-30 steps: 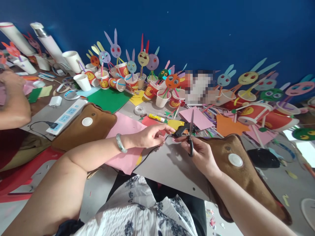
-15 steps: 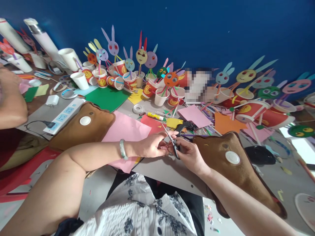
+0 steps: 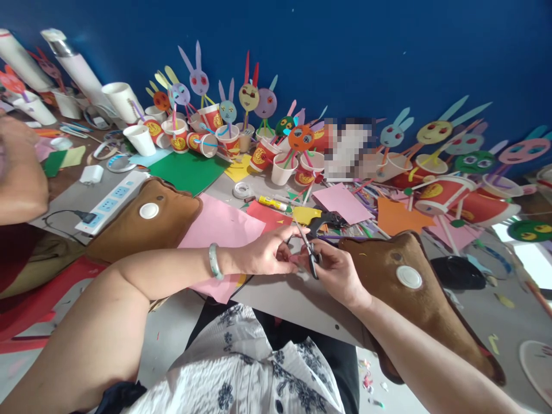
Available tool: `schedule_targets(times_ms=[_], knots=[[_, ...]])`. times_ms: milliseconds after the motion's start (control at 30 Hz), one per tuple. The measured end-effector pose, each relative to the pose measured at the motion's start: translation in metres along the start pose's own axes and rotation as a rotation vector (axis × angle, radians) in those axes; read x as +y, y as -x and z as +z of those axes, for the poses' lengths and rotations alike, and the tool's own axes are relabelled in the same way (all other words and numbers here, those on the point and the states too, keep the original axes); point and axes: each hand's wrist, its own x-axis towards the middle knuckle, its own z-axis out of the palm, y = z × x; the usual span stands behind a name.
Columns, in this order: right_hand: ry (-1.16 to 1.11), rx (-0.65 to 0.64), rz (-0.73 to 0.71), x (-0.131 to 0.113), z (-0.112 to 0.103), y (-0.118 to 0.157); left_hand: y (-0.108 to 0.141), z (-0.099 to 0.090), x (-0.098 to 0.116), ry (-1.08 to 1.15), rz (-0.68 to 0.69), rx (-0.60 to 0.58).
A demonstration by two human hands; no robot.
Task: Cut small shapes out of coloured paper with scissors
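Note:
My right hand (image 3: 338, 269) is closed around the black handles of a pair of scissors (image 3: 311, 256), whose metal blades point up and away from me. Close by on the left, my left hand (image 3: 271, 253) has thumb and fingers brought together in a pinch beside the blades. Whatever it pinches is too small to make out, perhaps a pinkish scrap. Both hands are just above the near edge of the grey table (image 3: 276, 296). Under my left wrist lies a large pink paper sheet (image 3: 219, 230).
Brown plush cushions (image 3: 142, 221) flank my hands. Beyond them are a glue stick (image 3: 272, 203), a tape roll (image 3: 242, 190), green card (image 3: 190, 172) and an orange sheet (image 3: 401, 215). Paper cups (image 3: 284, 169) with rabbit-faced figures line the blue wall. Another person's arm (image 3: 21, 172) rests at left.
My right hand and the scissors have shifted slightly right, away from my left fingers, and the gap between the hands is a little wider. My left hand has barely moved.

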Motion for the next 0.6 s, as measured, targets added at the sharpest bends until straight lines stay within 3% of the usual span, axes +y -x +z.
schedule_targets(times_ms=[233, 600], knots=[[-0.102, 0.077, 0.052, 0.001, -0.004, -0.003, -0.005, -0.004, 0.003, 0.114, -0.214, 0.024], [-0.12, 0.007, 0.061, 0.006, -0.004, -0.003, -0.004, -0.007, 0.014, 0.015, -0.19, 0.064]])
